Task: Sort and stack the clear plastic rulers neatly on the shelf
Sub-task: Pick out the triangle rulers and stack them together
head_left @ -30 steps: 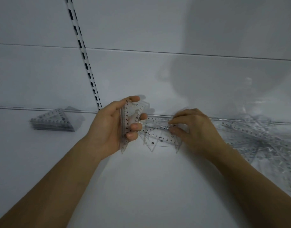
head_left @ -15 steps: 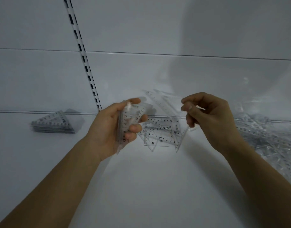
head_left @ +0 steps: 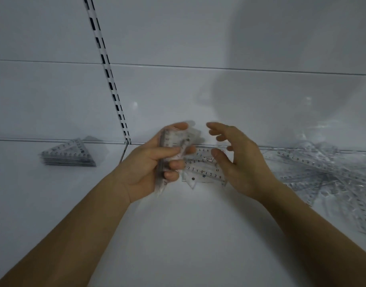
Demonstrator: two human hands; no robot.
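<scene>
Head view. Left hand raised at centre frame, forearm entering from 7 o'clock, palm turned toward 3 o'clock. Fingers curled round a held bundle of clear rulers, thumb on top near the upper edge, bundle standing roughly on edge, tip pointing down toward 6 o'clock. Grip firm, grasping the bundle.

Right hand at 3 o'clock of the left hand, forearm entering from 5 o'clock. Fingers spread and loosely bent, pointing toward 9 o'clock, tips slightly blurred. Holding nothing; grip released. Small gap between its fingertips and the bundle.

Loose triangular rulers lying flat on the white shelf, between and just beyond the two hands, printed scales facing up, overlapping one another.

Neat stacked pile of triangular rulers at 9 o'clock, well apart from the hands, against the back edge of the shelf.

Jumbled heap of clear rulers at 3 o'clock, long and triangular pieces crossed over each other, reaching the right frame edge.

Slotted upright rail running from 12 o'clock down to the shelf's back edge, just left of the left hand. White back panels behind, with a broad shadow at upper right.
</scene>
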